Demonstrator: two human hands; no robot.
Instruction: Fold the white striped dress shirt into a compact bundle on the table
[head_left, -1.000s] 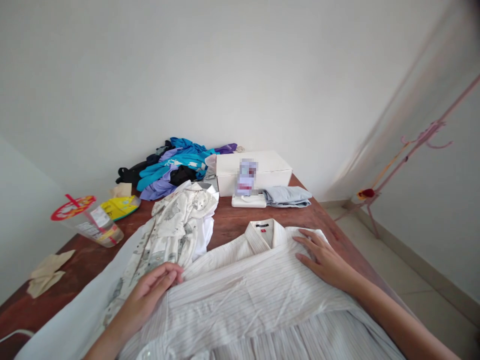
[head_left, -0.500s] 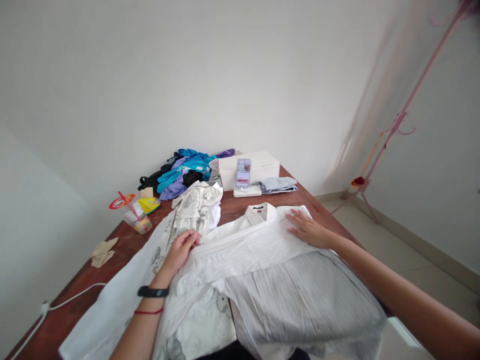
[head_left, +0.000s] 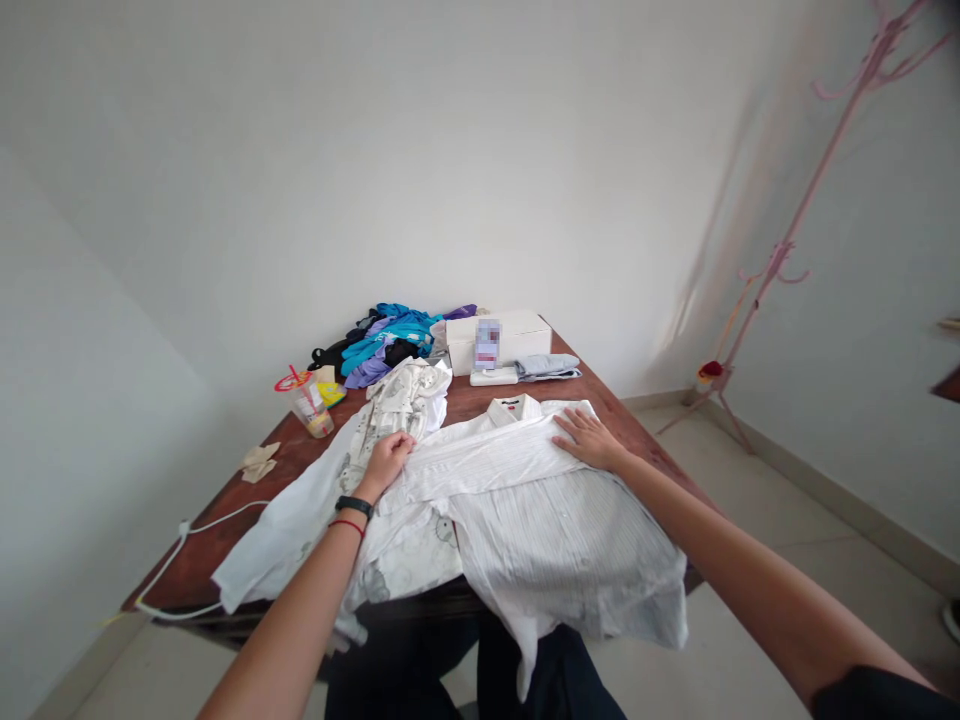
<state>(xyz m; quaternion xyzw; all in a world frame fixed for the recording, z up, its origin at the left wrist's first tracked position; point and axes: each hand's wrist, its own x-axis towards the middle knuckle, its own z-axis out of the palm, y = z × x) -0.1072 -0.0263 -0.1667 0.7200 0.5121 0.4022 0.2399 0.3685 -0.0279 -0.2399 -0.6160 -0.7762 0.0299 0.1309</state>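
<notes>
A white striped shirt (head_left: pixel 517 470) lies across the table, its collar at the far side and its lower part hanging over the front edge. Fingers spread, my right hand (head_left: pixel 589 437) rests flat on the shirt's right shoulder. My left hand (head_left: pixel 388 462) is closed, thumb and fingers pinched at the left edge of the folded-over shirt part; the fingertips are partly hidden. Under and beside that hand lie white printed clothes (head_left: pixel 401 400) and a plain white cloth (head_left: pixel 300 530). Part of the print shows beneath the striped shirt.
At the back are a heap of blue, purple and black clothes (head_left: pixel 390 340), a white box (head_left: pixel 521 335), a phone (head_left: pixel 487 345) and folded grey clothing (head_left: pixel 547 367). A plastic cup (head_left: pixel 309 405), tissue (head_left: pixel 259 462) and white cable (head_left: pixel 165 570) are left. A pink coat rack (head_left: pixel 814 190) stands right.
The camera view has shifted, showing more of the table's front edge and the floor. Both hands stay at about the same places on the shirt.
</notes>
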